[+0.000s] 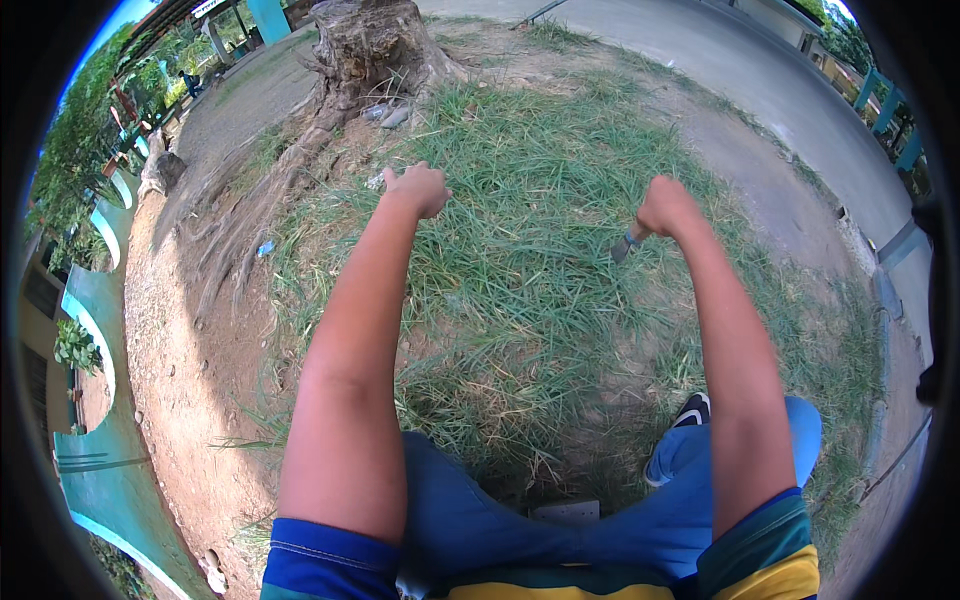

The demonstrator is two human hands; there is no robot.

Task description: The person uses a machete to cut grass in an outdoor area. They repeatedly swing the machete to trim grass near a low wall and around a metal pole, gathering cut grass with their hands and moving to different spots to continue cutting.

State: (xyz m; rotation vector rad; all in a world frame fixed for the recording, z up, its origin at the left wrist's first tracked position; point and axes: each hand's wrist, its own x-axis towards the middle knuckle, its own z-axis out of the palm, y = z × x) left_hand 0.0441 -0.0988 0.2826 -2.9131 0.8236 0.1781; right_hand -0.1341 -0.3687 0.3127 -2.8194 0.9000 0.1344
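A patch of long green grass point(520, 230) spreads over the ground in front of me. Over its left side my left hand point(418, 190) reaches out with the thumb apart and the other fingers bent downward; nothing shows in it. On the right, my right hand point(668, 207) is closed in a fist around a short hand tool point(624, 246). A bluish part of the tool and its dark, flat end stick out below the fist, slanting down to the left over the grass. Its exact kind is hard to make out, as the fist hides the rest.
A big weathered tree stump point(370, 50) with spreading roots point(285, 175) stands ahead to the left. Litter point(393, 117) lies at its base, and a blue scrap point(265, 248) on the dirt. A low teal wall point(110, 400) runs along the left, a paved road point(760, 100) on the right.
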